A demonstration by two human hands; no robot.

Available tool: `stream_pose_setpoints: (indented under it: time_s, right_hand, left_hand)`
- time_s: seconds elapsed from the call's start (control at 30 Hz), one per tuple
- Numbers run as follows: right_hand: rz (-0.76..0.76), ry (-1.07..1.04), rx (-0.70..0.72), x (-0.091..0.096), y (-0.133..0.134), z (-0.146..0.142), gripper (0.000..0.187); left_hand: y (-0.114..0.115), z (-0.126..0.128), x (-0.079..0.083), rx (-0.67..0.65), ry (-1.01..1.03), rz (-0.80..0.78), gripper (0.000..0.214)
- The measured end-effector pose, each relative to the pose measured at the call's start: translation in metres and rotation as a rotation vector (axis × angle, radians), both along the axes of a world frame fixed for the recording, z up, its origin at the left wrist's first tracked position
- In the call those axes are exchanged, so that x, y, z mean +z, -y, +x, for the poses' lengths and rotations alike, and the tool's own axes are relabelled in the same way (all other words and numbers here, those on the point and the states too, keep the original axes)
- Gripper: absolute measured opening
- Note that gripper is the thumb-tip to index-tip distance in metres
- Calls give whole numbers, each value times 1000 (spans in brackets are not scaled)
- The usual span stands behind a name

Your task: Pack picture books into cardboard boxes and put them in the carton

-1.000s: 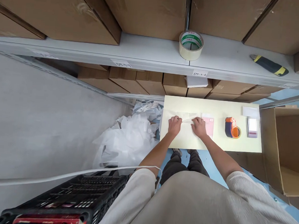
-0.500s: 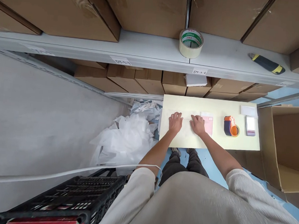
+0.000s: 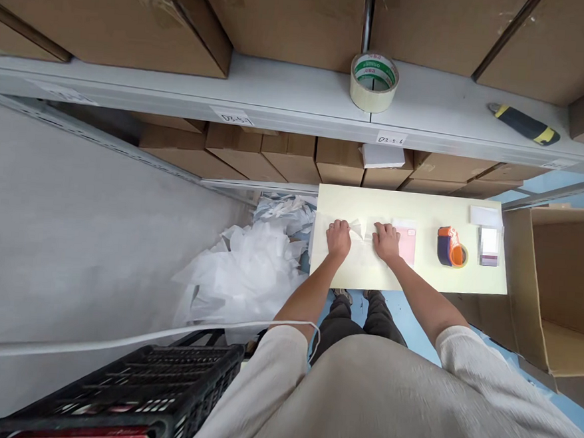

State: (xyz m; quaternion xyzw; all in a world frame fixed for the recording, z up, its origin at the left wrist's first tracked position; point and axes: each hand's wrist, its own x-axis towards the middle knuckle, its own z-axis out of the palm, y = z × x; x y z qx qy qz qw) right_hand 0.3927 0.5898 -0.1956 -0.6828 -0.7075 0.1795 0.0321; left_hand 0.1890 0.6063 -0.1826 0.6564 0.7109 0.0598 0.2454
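A thin translucent plastic sheet (image 3: 356,229) lies on the cream table, creased and partly raised between my two hands. My left hand (image 3: 339,237) is closed, its curled fingers gripping the left part of that sheet. Fingers bent and thumb at the sheet's right part, my right hand (image 3: 386,241) pinches it against the tabletop. Just right of this hand is a flat pink item (image 3: 407,246), with a small rounded outline near its top corner; the hand covers its left side.
An orange-and-purple tape dispenser (image 3: 451,247) and a small white-and-maroon box (image 3: 489,246) stand on the table (image 3: 428,278). Above are a tape roll (image 3: 374,82) and a cutter (image 3: 524,124) on a shelf. White wrapping (image 3: 248,269) heaps left; an open carton (image 3: 567,291) stands right.
My left hand has curled its fingers and moved slightly left, and the sheet, flat before, now bunches up beside it. My right hand's fingers have drawn closer together.
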Motion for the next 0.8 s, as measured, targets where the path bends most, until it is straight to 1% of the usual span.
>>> stream_pose_setpoints:
  time_s: [0.13,0.27,0.33,0.4,0.5,0.57,0.6,0.63,0.7,0.73,0.8]
  right_hand:
    - [0,33,50,3,8,-1,57]
    - [7,41,95,5,15,1,68]
    - [7,33,105,5,17,2,69]
    - [5,16,94,6,19,2,68]
    - [18,-52,45,11,20,-9,65]
    - [14,-180,38,16,18,-28,68]
    - [-1,-278,40,19,16,-41,72]
    - [-27,-400,41,21,14,-55,77]
    - [-119,-708,19,25,7,-87,82]
    - [-170,-849,8,27,3,-103,80]
    - [-277,-1086,-11,29,-5,-131,68]
  left_hand:
    - [3,-11,-3,33,12,37,22]
    - [3,-27,-7,46,73,98,20]
    - [2,-36,-8,81,112,137,19]
    - [2,-44,-7,147,146,179,19]
    - [4,-53,-3,210,209,244,15]
    - [8,-56,2,219,269,281,13]
    - [11,-57,5,218,303,297,13]
    - [14,-57,8,212,341,311,13]
    - [22,-59,15,194,418,328,12]
    - [27,-61,19,185,456,330,11]
    - [37,-69,25,193,522,329,10]
